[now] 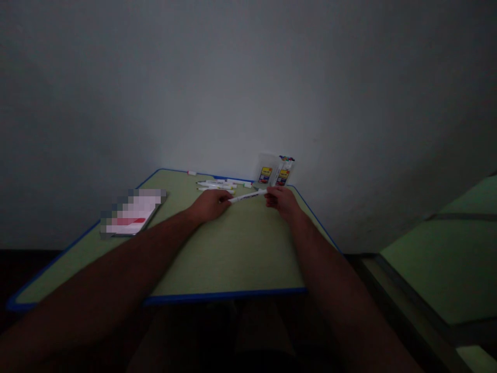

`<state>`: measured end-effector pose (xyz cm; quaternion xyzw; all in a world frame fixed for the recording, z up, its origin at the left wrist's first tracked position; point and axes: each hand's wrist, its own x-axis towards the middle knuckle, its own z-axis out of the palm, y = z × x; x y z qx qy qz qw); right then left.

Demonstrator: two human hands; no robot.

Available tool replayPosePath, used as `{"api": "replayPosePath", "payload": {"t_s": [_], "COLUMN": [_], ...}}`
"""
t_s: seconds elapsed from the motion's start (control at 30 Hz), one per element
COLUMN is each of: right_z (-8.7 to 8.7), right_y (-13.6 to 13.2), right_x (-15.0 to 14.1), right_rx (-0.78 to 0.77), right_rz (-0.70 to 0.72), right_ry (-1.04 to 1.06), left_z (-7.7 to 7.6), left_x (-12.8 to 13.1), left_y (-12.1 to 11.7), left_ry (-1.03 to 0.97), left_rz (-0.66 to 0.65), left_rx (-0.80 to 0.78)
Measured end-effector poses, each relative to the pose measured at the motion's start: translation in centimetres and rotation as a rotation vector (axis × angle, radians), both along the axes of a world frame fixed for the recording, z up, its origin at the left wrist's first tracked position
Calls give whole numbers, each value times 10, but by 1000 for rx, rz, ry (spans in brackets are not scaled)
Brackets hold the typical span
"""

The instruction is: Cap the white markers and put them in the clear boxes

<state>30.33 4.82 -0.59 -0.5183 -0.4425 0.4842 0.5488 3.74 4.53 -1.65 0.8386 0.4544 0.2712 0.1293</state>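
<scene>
A white marker pen (pixel 248 196) with dark print along its barrel is stretched between my two hands above the table. My left hand (pixel 212 204) pinches its left end between thumb and fingers. At the other end, the fingertips of my right hand (pixel 283 201) are closed on the pen. Just behind my left hand several white marker pens (pixel 215 185) lie loosely together, some with coloured tips. Past my right hand stand a clear plastic case (pixel 266 168) with a yellow label and a second case filled with markers (pixel 284 171), their coloured ends at the top.
The light green table (pixel 233 248) has a blue edge and meets a grey wall (pixel 240 88). At its left side lies a flat, partly blurred book or box (pixel 134 212). A pink-ended piece, perhaps a cap (pixel 191 173), rests near the back edge. Green panels (pixel 446 259) stand at right.
</scene>
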Motion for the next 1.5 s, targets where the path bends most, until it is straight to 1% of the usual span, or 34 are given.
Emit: {"api": "replayPosePath", "payload": {"t_s": [0.17, 0.47, 0.67, 0.83, 1.3, 1.43, 1.5], "right_z": [0, 0, 0, 0, 1, 5, 8], "right_y": [-1, -1, 0, 1, -1, -2, -2], "right_x": [0, -1, 0, 0, 1, 2, 3], "right_rx": [3, 31, 54, 41, 55, 75, 86], "right_rz": [-11, -26, -27, -49, -23, -57, -89], "right_ry": [2, 12, 30, -1, 4, 18, 27], "left_z": [-1, 4, 5, 4, 6, 3, -1], "left_x": [0, 3, 4, 4, 5, 4, 3], "left_y": [1, -1, -2, -2, -4, -4, -1], "left_ry": [21, 58, 76, 51, 55, 25, 52], "left_rz": [0, 83, 67, 46, 52, 73, 76], "left_rx": [30, 21, 18, 27, 21, -4, -16]}}
